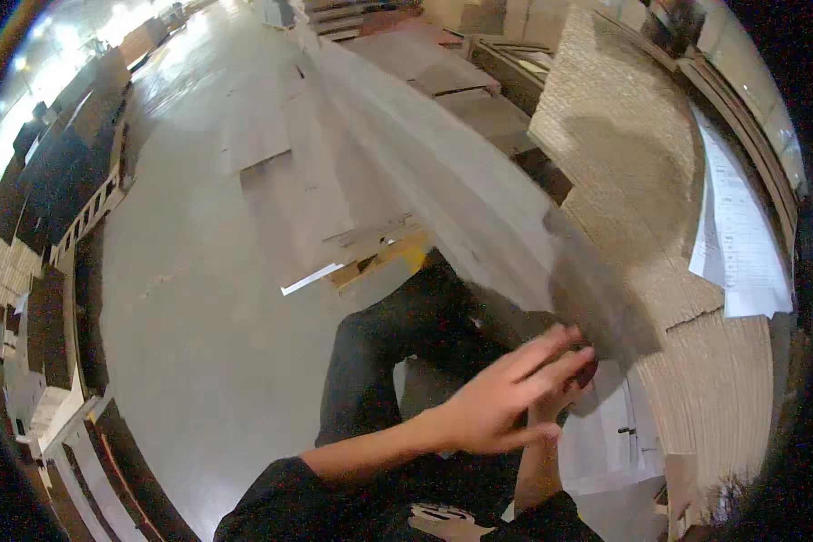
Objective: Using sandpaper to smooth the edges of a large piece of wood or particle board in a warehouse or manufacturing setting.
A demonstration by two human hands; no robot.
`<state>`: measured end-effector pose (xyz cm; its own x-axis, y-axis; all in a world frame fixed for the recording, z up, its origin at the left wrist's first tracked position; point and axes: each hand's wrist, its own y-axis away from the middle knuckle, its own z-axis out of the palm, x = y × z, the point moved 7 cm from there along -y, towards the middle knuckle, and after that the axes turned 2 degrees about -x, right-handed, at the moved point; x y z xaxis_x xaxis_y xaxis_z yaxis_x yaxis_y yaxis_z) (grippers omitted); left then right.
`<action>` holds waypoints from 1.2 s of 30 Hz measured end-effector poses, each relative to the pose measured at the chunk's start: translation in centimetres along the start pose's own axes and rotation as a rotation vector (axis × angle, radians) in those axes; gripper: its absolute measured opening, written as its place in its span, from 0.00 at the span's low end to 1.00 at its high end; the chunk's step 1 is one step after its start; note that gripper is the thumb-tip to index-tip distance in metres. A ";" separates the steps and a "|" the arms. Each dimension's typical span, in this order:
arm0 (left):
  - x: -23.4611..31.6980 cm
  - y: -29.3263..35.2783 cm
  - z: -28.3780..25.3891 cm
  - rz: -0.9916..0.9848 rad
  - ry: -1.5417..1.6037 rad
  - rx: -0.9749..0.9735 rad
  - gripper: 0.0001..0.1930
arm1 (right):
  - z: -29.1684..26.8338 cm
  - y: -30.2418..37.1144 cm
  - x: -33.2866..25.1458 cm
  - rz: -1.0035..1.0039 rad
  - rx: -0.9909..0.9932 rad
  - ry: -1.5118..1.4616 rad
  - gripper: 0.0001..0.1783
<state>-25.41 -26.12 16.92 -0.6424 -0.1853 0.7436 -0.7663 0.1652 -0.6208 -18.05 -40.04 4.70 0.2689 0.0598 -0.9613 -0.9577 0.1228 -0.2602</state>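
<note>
My left hand (506, 397) reaches across in front of me, palm down, its fingers stretched out and apart. It covers most of my right hand (546, 417), whose fingers are hidden behind it. What the right hand grips, if anything, does not show. Just beyond both hands is the near end of a long, flat grey-brown cardboard sheet (479, 185). The sheet slants away to the upper left and is blurred. Whether a hand touches its edge I cannot tell. White printed papers (610, 438) lie beside the right hand.
Stacked corrugated cardboard (623, 135) stands along the right, with white printed sheets (741, 226) hanging over it. Flat cardboard pieces (303, 194) lie ahead on the grey floor (190, 361). A white strip (312, 278) lies near my knee. Pallets and dark stacks (50, 190) line the left.
</note>
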 end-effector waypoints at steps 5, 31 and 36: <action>-13.0 8.5 2.4 -0.423 -0.466 0.008 0.46 | -6.6 -3.8 -0.4 -0.056 0.387 -0.016 0.36; -24.9 22.9 8.0 -0.667 -0.396 -0.311 0.37 | -28.0 -2.0 0.3 -0.100 0.604 -0.252 0.27; -26.4 25.6 7.9 -0.725 -0.306 -0.304 0.37 | -46.0 5.9 -0.7 -0.200 0.590 0.694 0.34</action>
<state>-28.12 -24.62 -20.52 0.0006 -0.5935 0.8048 -0.9825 0.1496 0.1111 -28.57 -84.92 -0.33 0.1195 -0.5991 -0.7917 -0.6422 0.5615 -0.5218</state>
